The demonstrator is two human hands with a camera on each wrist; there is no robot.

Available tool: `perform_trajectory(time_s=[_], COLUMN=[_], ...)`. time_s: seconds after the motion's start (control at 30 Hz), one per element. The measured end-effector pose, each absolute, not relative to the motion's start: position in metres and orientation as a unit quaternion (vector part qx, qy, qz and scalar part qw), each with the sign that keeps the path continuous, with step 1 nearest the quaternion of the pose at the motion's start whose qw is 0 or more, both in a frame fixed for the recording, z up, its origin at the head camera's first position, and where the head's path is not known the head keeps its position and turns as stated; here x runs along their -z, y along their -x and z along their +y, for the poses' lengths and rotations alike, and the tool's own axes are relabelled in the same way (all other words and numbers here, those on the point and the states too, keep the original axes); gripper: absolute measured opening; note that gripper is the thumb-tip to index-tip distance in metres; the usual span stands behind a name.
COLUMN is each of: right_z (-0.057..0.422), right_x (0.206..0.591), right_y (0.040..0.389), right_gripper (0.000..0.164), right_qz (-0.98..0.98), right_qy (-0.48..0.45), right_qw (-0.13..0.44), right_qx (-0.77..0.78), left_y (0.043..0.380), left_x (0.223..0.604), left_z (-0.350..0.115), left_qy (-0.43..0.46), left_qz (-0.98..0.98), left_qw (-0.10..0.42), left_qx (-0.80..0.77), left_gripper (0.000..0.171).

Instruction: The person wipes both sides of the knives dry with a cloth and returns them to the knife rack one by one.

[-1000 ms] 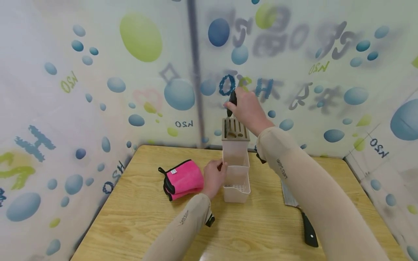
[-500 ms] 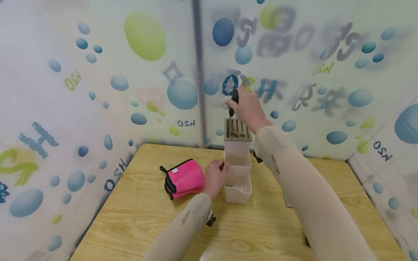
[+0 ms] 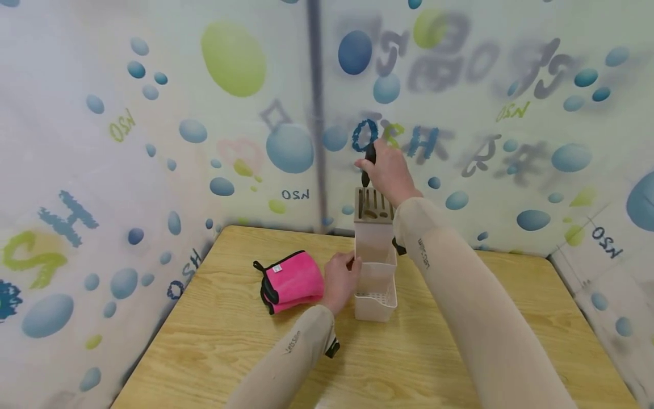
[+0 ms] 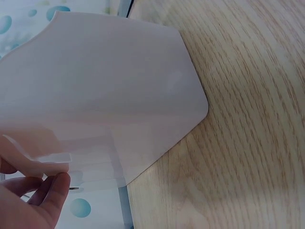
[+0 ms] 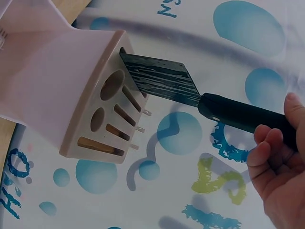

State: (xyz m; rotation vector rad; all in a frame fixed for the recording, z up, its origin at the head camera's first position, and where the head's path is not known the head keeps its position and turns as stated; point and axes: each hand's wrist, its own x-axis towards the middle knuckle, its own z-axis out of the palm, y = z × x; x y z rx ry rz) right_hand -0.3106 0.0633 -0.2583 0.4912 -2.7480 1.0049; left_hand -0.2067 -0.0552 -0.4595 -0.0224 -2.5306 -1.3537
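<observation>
A black-handled knife (image 5: 164, 76) with a broad, dark, streaked blade stands in an end slot of the brown slotted top on a pale pink knife holder (image 3: 372, 241). Part of the blade is inside the slot. My right hand (image 3: 392, 173) grips the handle above the holder, thumb and curled fingers showing in the right wrist view. Lower down, my left hand (image 3: 341, 279) pinches the holder's left side; its fingertips (image 4: 59, 183) lie at the edge of an opening in the wall. The holder stands upright on the wooden table, with open stepped trays at its front.
A folded pink cloth (image 3: 293, 281) with black edging lies left of the holder, close to my left hand. The patterned wall (image 3: 286, 216) rises behind the wooden table (image 3: 388, 363). My right forearm (image 3: 460, 278) covers part of the table's right side.
The head view has shifted slightly. My right forearm has swung left and now hides the cleaver seen lying on the right. Both hands keep their holds, and the knife has hardly moved.
</observation>
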Motion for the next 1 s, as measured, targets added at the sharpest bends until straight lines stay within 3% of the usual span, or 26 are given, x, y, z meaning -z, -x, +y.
perform_trajectory(time_s=[1.0], right_z=[0.053], right_x=[0.279], right_y=[0.323], right_gripper=[0.035], right_qz=[-0.934], right_qy=[-0.136], right_qw=[0.058], right_qx=[-0.324], left_y=[0.206], left_x=[0.463], left_z=[-0.056], left_qy=[0.021], left_qz=[-0.876], left_qw=[0.162], left_qx=[0.454], left_gripper=[0.023])
